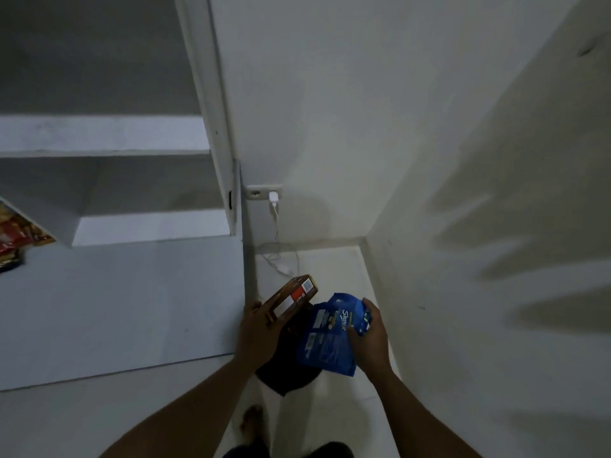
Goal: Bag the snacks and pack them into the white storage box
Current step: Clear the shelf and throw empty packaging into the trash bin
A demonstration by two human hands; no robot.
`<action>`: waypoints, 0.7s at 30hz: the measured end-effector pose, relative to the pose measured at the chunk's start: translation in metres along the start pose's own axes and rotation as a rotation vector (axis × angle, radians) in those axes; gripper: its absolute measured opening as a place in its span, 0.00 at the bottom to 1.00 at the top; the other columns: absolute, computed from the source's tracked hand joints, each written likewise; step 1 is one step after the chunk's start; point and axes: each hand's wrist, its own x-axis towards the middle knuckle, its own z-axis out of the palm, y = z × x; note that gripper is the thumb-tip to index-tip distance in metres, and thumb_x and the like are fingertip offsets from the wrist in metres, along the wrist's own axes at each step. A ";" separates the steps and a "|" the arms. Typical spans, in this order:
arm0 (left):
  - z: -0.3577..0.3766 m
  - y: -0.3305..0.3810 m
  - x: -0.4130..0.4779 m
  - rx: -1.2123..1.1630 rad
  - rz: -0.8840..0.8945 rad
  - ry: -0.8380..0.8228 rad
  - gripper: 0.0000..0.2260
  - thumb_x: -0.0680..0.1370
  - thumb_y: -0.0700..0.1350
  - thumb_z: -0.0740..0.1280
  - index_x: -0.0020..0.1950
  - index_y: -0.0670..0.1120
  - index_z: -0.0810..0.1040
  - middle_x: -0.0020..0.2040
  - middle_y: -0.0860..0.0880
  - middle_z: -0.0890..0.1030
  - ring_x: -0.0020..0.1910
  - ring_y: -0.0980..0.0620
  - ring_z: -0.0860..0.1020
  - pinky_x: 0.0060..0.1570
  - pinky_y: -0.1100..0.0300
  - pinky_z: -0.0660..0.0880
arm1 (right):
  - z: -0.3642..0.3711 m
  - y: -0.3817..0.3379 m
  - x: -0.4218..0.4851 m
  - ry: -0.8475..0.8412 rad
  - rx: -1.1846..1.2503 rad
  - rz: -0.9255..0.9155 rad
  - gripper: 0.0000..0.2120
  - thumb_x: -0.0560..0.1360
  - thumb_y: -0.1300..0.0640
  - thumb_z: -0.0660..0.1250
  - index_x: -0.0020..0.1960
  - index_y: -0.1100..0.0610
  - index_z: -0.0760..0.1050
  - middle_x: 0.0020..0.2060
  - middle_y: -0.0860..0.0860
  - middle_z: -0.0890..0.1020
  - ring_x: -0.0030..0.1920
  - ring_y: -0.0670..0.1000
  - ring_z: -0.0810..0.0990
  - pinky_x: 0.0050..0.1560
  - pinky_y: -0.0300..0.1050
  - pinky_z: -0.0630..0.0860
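My left hand (256, 328) grips a brown snack box (292, 297) with a red and white label, tilted up to the right. My right hand (370, 335) holds a blue snack pouch (327, 338) by its right edge. Both hang over the floor just right of the white desk. Below the two snacks is a dark shape (287, 368), possibly a black bag; I cannot tell which hand holds it. The white storage box is out of sight.
A white desk top (115, 309) fills the left, with white shelves (105, 133) above it. A red and brown snack packet (16, 236) lies at its far left edge. A charger (273, 197) sits in a wall socket, its cable trailing to the floor. A wall stands close on the right.
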 end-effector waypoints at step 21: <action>0.147 -0.139 0.092 -0.217 -0.638 0.141 0.18 0.75 0.49 0.69 0.65 0.53 0.78 0.52 0.50 0.81 0.52 0.49 0.80 0.51 0.50 0.80 | 0.111 0.160 0.183 -0.360 -0.345 0.215 0.28 0.78 0.65 0.64 0.76 0.54 0.62 0.65 0.53 0.76 0.61 0.53 0.77 0.53 0.41 0.73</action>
